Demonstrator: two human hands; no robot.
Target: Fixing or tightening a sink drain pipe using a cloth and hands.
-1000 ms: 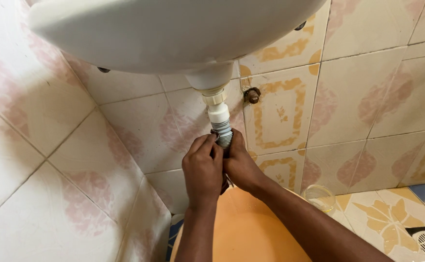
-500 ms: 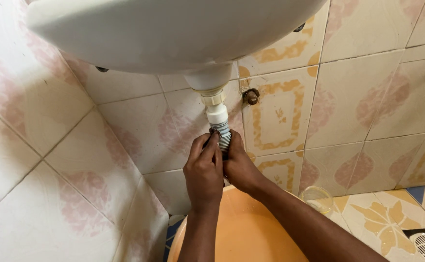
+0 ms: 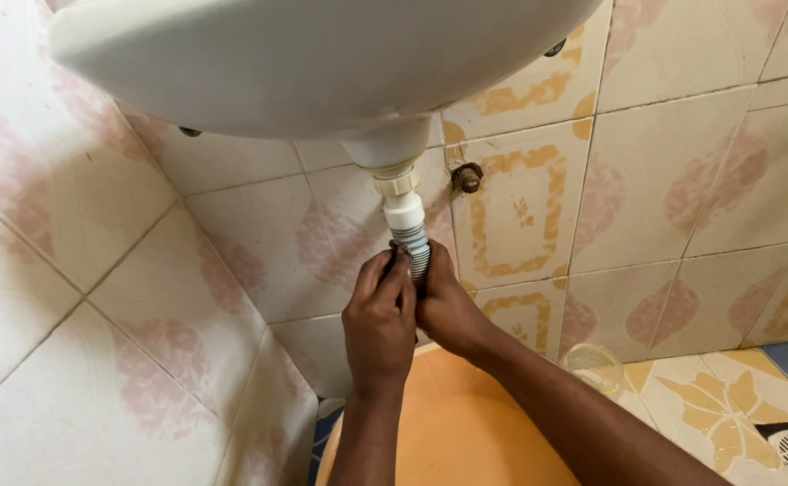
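Both my hands are wrapped around the ribbed grey drain hose (image 3: 419,255) under the white basin (image 3: 322,54). My left hand (image 3: 380,319) is closed on it from the left, fingers curled tight and knuckles facing me; my right hand (image 3: 448,306) grips it from the right, thumb up along the ribs. Only the hose's top shows above my fingers, where it meets the white plastic coupling (image 3: 404,209) and the cream nut (image 3: 398,183) at the basin's outlet; the rest is hidden inside my grip. Below my wrists sits an orange bucket (image 3: 452,423). Right of it, on the patterned floor tiles (image 3: 727,396), stands a small clear cup (image 3: 594,367). A rusty pipe stub (image 3: 468,177) sticks out of the wall tiles (image 3: 664,171), just right of the coupling.
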